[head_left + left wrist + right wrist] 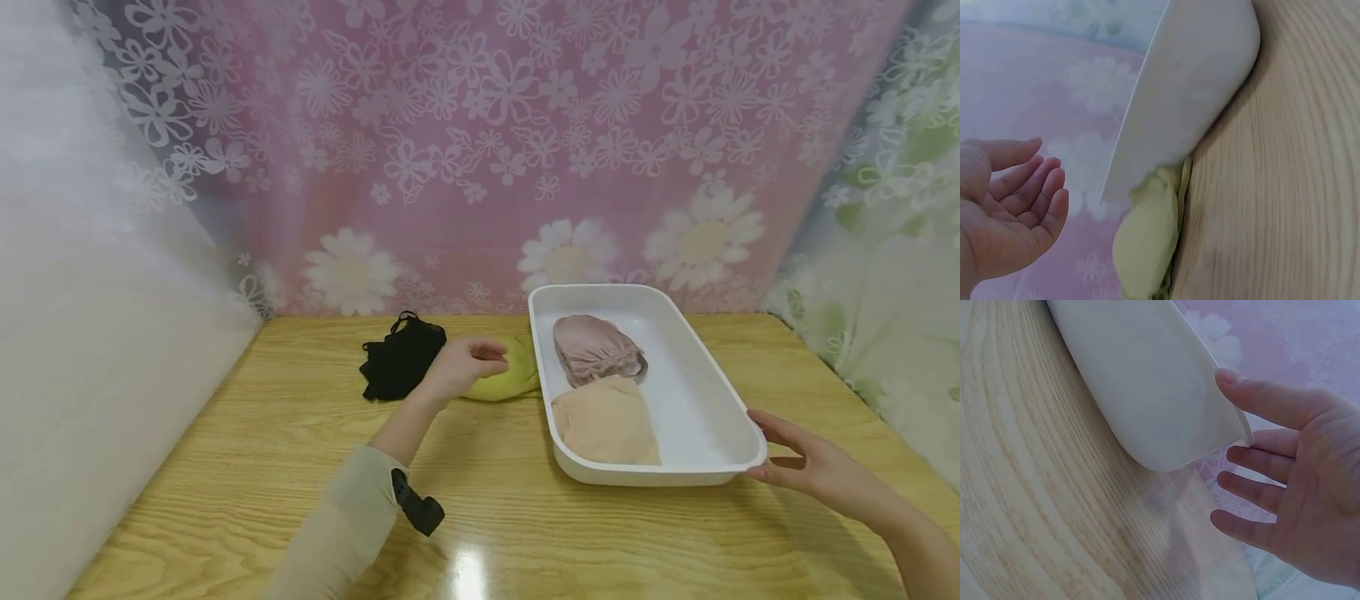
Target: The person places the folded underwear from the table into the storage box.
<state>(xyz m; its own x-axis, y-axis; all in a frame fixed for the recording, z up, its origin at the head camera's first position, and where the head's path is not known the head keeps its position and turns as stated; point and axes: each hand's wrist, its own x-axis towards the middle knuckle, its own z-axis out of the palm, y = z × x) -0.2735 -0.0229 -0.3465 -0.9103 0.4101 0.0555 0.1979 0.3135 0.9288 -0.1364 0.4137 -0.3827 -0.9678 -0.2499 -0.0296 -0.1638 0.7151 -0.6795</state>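
Observation:
Above the wooden tabletop my left hand (pixel 467 365) hovers with loosely bent fingers, and nothing is in it. Beneath and beside it lies a yellow-green cloth garment (pixel 513 379), bunched against the left wall of a white plastic tray (pixel 697 400). To its left is a black garment (pixel 401 358) with thin straps, partly hidden by the hand. My right hand (pixel 821 471) touches the tray's near right corner, its thumb and fingers spread around the rim (pixel 1244 428). Inside the tray, a mauve gathered satin garment (pixel 596 346) lies behind a folded beige cloth (pixel 611 421).
The wooden table (pixel 262 467) ends at a pink flowered curtain (pixel 465 167) at the back. A white sheet (pixel 112 292) hangs on the left and a flowered one (pixel 900 208) on the right. A black wrist camera mount (pixel 416 504) sits on the left sleeve.

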